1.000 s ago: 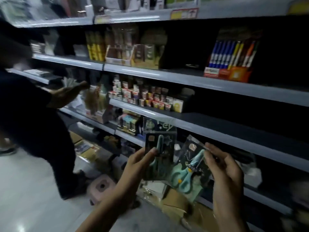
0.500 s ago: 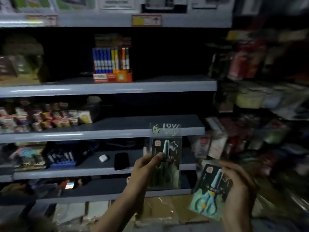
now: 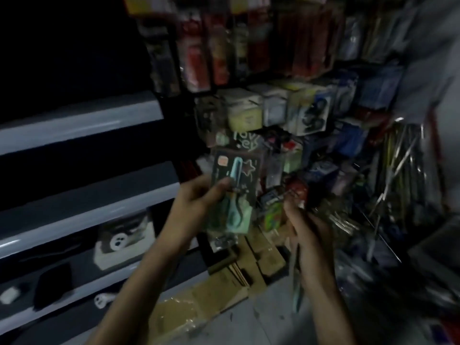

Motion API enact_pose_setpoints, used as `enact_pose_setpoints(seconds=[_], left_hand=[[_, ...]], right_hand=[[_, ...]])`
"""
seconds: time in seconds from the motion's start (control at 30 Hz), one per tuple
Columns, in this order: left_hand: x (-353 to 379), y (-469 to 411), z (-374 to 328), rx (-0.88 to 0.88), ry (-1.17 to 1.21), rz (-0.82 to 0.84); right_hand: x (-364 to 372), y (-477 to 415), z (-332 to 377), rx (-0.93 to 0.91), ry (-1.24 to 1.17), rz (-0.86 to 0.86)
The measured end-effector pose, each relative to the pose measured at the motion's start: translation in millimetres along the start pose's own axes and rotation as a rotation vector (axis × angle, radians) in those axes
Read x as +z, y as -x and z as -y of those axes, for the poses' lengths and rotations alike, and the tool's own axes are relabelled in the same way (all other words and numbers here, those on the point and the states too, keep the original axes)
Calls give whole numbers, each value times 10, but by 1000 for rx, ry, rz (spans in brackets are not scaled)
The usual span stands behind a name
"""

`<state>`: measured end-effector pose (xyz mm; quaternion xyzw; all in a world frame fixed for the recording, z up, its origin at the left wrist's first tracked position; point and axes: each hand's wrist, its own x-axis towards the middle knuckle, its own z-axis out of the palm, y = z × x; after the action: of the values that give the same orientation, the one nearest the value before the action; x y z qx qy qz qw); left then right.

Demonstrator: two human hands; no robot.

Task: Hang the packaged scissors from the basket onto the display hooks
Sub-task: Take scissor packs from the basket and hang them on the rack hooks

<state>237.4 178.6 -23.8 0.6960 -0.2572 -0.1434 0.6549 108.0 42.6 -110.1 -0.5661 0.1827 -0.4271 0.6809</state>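
My left hand (image 3: pixel 196 202) grips a pack of teal scissors (image 3: pixel 235 185) on a dark card, held upright in front of a rack of hanging goods. Its thumb lies across the pack's front. My right hand (image 3: pixel 307 235) is lower and to the right, fingers curled round a second scissors pack (image 3: pixel 297 290), seen edge-on and hanging down below the palm. The rack's hooks (image 3: pixel 273 155) are hidden behind crowded hanging packets. No basket is in view. The picture is dark and blurred.
Grey shelves (image 3: pixel 82 125) run along the left, with a box (image 3: pixel 122 242) and small white items on the lower ones. Flattened cardboard (image 3: pixel 224 280) lies on the floor below my hands. Packets and boxed goods (image 3: pixel 249 108) crowd the rack ahead and right.
My view has swung right from the shelves to the hanging rack. The left hand's pack now stands before the rack, and the right hand's pack has turned edge-on and dropped lower.
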Motion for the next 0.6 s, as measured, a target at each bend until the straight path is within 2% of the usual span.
enact_pose_setpoints(seconds=[0.03,0.07,0.2,0.43,0.6], left_hand=[[58,-119,29,23,-6,5],[105,-224,66,47,-14,8],[270,-495,217,61,2,31],[275,-878,510,-34,1,129],[109,-1163,537,-9,89,78]], right_hand=[[-112,-152,129,66,119,-4],[-100,-296,237,80,137,-11],[-175,-612,102,75,61,-76],[187,-1177,-16,138,129,120],[647,-1576,-144,145,156,114]])
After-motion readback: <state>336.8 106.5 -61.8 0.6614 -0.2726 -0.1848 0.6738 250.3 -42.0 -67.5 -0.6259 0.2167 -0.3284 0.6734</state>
